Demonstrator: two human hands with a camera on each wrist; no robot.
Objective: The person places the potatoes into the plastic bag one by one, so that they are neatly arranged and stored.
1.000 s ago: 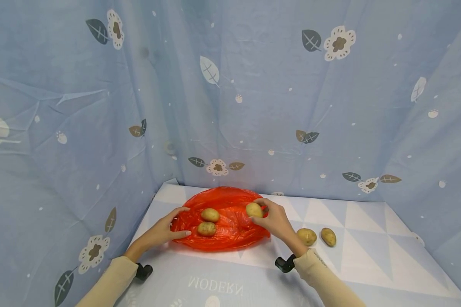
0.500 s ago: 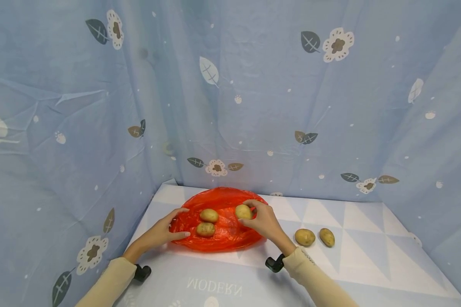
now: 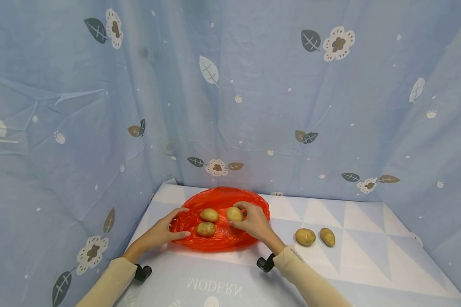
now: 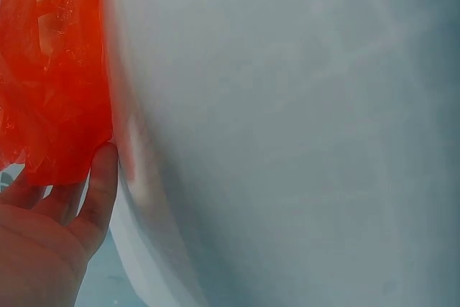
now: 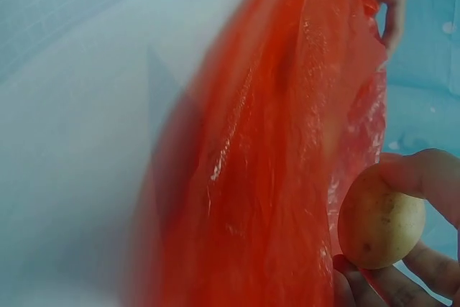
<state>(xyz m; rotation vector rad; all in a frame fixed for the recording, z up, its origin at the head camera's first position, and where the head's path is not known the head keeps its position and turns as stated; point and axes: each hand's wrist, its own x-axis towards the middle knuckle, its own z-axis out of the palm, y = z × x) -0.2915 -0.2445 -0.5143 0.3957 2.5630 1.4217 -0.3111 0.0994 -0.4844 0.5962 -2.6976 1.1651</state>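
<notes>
A red plastic bag [image 3: 223, 244] lies spread on the table with its mouth wide. Two potatoes rest inside it, an upper one [image 3: 209, 215] and a lower one [image 3: 206, 230]. My left hand [image 3: 158, 232] holds the bag's left end, thumb and fingers over its rim; the left wrist view shows fingers [image 4: 100, 185] against the red plastic. With thumb and fingers, my right hand [image 3: 256, 222] grips a third potato [image 5: 381, 217] over the bag's right half, just right of the other two. Whether this potato touches the bag's floor is hard to tell.
Two more potatoes, a rounder one [image 3: 305, 237] and a slimmer one [image 3: 327, 237], lie on the table [image 3: 368, 256] right of the bag. A blue patterned curtain [image 3: 261, 106] closes off the back and both sides.
My right hand has carried its potato leftward over the bag, close to the two inside. The left hand stays at the bag's left end.
</notes>
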